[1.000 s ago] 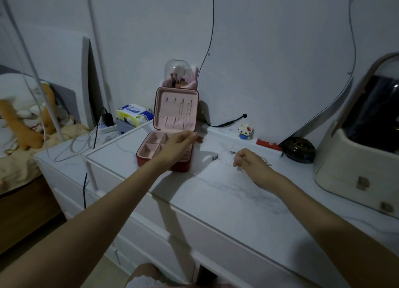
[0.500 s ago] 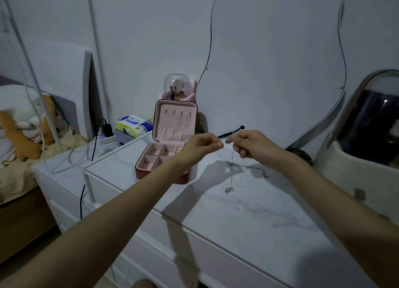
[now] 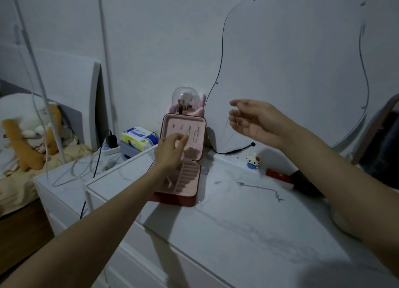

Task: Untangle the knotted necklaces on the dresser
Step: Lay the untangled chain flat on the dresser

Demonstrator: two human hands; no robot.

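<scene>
Above the surface [image 3: 248, 233], at two o'clock from the open jewellery box [image 3: 183, 173], the right hand [image 3: 254, 123] hangs with fingers loosely spread, a fine chain [image 3: 226, 125] draped off them. The left hand [image 3: 172, 147] curls at the box lid; I cannot tell whether its grip holds anything. Another necklace [image 3: 259, 188] lies at three o'clock. The draped chain could slip off and re-knot.

A home bedroom: white dresser [image 3: 248, 233], wall mirror [image 3: 291, 71], bed with plush toy [image 3: 26, 134].
</scene>
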